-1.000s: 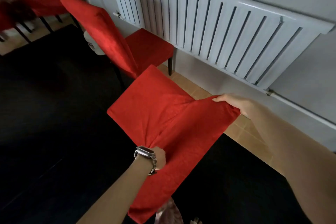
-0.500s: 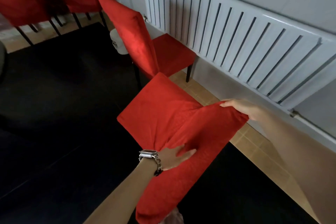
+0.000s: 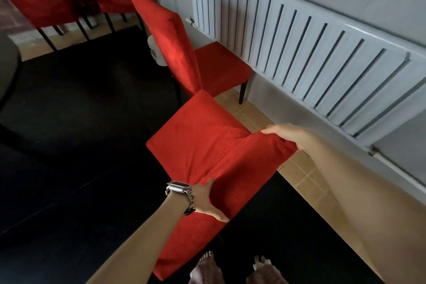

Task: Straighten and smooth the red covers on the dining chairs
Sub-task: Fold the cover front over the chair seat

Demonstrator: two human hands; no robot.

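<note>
The red cover (image 3: pixel 230 163) sits on the nearest dining chair, whose backrest top runs between the two hands, with creases fanning from the left corner across the seat. The left hand (image 3: pixel 205 200), wearing a wristwatch (image 3: pixel 178 188), now grips the cover at that corner, thumb up and the other fingers partly hidden by the cloth; half a second ago it lay flat with fingers spread on the backrest, and a second ago it bunched the fabric in a fist. The right hand (image 3: pixel 288 136) keeps its fingers curled over the opposite corner, holding the cover as before. A second covered chair (image 3: pixel 184 53) stands beyond, beside the radiator (image 3: pixel 299 48). Bare feet (image 3: pixel 207 260) have come into view at the bottom edge.
</note>
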